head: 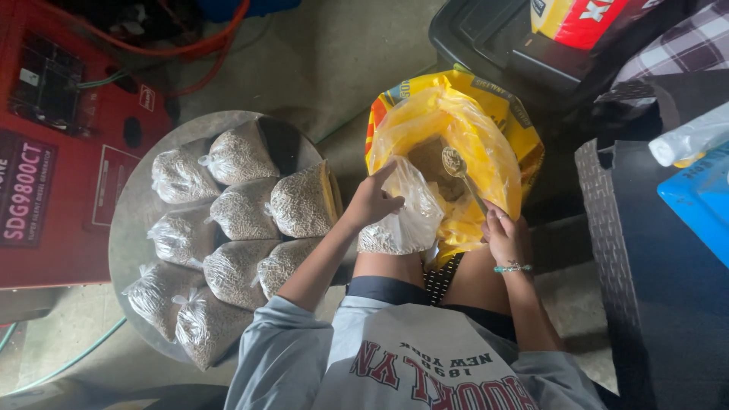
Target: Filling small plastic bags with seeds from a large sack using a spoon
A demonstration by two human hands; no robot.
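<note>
A red machine [68,144] is filling the far left of the scene, and beside it a round metal tray [133,220] is carrying a heap of tied clear bags of pellets [243,212]. To the right of the tray, a big yellow sack [493,144] is standing open between the person's knees, its mouth gaping upward with pellets showing inside. A dark bin [493,38] is sitting beyond the sack, and a dark textured box [645,250] is standing at the right. The left arm is reaching forward from a grey sleeve, bent slightly at the elbow, and the left hand [372,201] is pinching the rim of a small clear bag [406,220], fingers closed on the plastic and holding it open against the sack's near edge; the bag is partly filled with pellets. The right hand [503,235], with a beaded bracelet on its wrist, is curling closed around the handle of a metal spoon [456,163], whose bowl is lifting over the sack's mouth just above the small bag.
</note>
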